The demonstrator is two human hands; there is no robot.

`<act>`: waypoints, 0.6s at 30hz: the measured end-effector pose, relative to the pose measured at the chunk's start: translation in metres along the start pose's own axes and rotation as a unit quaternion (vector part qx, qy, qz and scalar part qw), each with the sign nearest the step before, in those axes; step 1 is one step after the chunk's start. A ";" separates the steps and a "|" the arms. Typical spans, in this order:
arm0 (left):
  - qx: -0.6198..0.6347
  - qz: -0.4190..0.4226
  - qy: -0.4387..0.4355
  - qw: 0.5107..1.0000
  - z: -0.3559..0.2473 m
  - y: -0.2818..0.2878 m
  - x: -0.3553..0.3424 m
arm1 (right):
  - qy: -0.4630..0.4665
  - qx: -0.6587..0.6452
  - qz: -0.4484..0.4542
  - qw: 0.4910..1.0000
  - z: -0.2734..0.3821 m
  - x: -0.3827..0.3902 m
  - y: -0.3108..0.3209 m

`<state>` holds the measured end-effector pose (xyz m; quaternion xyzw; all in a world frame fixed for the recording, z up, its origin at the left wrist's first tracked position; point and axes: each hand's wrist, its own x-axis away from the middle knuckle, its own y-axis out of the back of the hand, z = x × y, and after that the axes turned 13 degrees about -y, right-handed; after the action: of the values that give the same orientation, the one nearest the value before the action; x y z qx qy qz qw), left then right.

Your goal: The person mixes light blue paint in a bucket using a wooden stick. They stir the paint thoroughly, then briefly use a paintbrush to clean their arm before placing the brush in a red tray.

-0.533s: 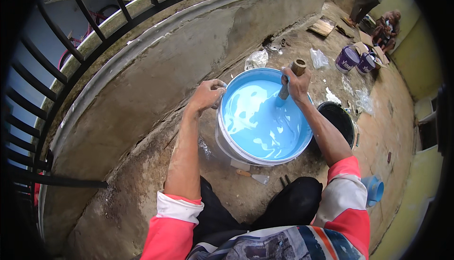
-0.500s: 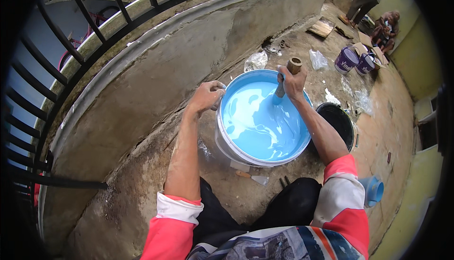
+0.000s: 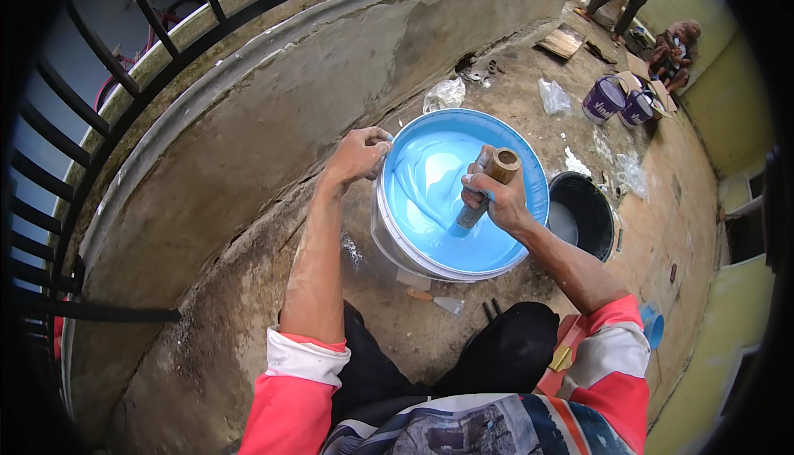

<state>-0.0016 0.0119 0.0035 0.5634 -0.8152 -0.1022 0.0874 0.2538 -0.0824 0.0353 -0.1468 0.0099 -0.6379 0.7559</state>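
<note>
A large clear-white bucket [image 3: 394, 236] stands before my knees, holding light blue paint [image 3: 423, 215] with swirls on its surface. My right hand [image 3: 499, 198] is wrapped round a thick bamboo stick [image 3: 501, 165], its upper end hollow and its lower end dipped in the paint. The stick leans over the right half of the bucket. At the bucket's left rim is my left hand [image 3: 361, 155], fingers curled over the edge, with paint smears on them. A scraper [image 3: 436, 299] with a wooden handle lies on the ground between the bucket and my knees.
Right of the bucket stands a black pail [image 3: 585, 215]. Farther off are purple paint pails [image 3: 604, 100], cardboard and plastic bags [image 3: 554, 97]. A low concrete wall [image 3: 273, 116] with black railings curves along the left. Two people are at the far right; one sits [image 3: 674, 54].
My right hand has swept the stick nearer to me and a little left, leaving new swirls in the paint. My left hand stays at the rim. The far standing person has shifted left.
</note>
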 end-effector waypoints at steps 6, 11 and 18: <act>-0.012 -0.004 0.007 1.000 -0.001 0.003 0.000 | 0.108 0.096 -0.120 0.982 0.006 0.002 0.059; -0.002 -0.012 0.018 1.000 -0.009 -0.002 0.001 | 0.192 0.066 -0.215 0.955 0.011 -0.069 0.080; 0.003 -0.001 0.012 1.000 -0.002 0.003 -0.005 | 0.208 0.016 -0.188 0.960 -0.001 -0.142 0.010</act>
<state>-0.0016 0.0174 0.0060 0.5657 -0.8138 -0.0930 0.0948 0.2363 0.0562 0.0072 0.0015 0.1289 -0.7852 0.6057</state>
